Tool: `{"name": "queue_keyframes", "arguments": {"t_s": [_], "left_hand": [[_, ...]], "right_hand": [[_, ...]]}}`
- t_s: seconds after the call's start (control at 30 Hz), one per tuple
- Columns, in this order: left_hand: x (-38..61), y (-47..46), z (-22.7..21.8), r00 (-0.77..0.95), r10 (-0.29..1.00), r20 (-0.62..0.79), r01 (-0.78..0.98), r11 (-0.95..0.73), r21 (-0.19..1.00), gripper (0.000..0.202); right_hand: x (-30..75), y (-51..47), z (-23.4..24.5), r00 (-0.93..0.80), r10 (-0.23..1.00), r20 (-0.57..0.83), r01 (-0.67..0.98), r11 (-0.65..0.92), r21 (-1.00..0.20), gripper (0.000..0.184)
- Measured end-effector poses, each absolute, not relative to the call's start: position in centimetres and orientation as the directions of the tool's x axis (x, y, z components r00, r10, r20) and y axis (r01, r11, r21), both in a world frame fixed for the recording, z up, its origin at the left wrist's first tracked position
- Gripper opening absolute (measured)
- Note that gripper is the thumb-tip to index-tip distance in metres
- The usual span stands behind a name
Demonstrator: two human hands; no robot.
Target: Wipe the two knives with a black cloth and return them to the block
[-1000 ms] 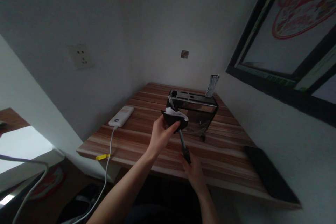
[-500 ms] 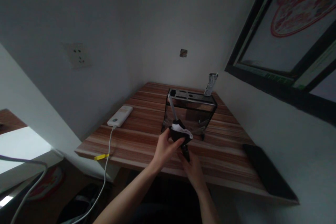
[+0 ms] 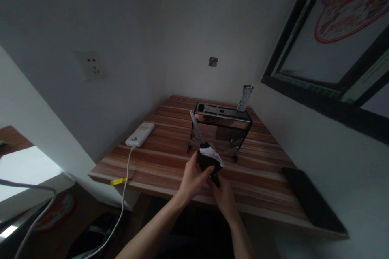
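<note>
My left hand (image 3: 194,178) is closed on a black-and-white wrap (image 3: 210,160), perhaps cloth or card, with the thumb across its front. A long slim silver tool (image 3: 197,127) sticks out of the wrap, pointing up and to the left; blade or rod, I cannot tell. Below the wrap, my right hand (image 3: 223,192) closes round the tool's black handle (image 3: 215,179). Just beyond the hands stands a clear-sided knife block (image 3: 223,114) with a slotted dark top. A plastic-wrapped handle (image 3: 244,97) rises from its right end.
On the wood-grain table (image 3: 164,129), a white power bank (image 3: 140,134) lies at left, its white cable (image 3: 126,186) running over the front edge past a yellow strip (image 3: 118,181). A flat black object (image 3: 313,198) lies at the right edge. Walls close in behind and at both sides.
The silver tool has tilted further left, its tip now left of the knife block's corner. The wrap has shifted slightly down toward my right hand, covering more of the handle.
</note>
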State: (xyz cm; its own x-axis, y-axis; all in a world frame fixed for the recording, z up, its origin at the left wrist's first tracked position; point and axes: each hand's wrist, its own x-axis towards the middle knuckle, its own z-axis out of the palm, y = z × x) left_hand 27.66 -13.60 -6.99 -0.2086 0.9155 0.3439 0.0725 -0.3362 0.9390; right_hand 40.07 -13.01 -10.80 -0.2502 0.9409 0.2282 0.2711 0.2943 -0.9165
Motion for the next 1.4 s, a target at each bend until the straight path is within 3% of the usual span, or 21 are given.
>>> {"name": "queue_keyframes", "arguments": {"t_s": [0.33,0.77,1.4], "left_hand": [[28.1,-14.2,-6.7,-0.308,0.881,0.359,0.024,-0.37,0.929,0.03],[26.5,-12.9,-5.7,-0.36,0.867,0.344,-0.067,-0.391,0.918,0.036],[22.6,-9.9,0.8,-0.503,0.736,0.453,-0.082,-0.562,0.823,0.034]], "right_hand": [[40.2,-13.0,-11.1,-0.305,0.928,0.213,0.26,0.296,-0.919,0.044],[40.0,-12.9,-10.7,-0.306,0.932,0.193,0.305,0.288,-0.908,0.041],[40.2,-13.0,-11.5,-0.266,0.936,0.232,0.316,0.312,-0.896,0.043]]}}
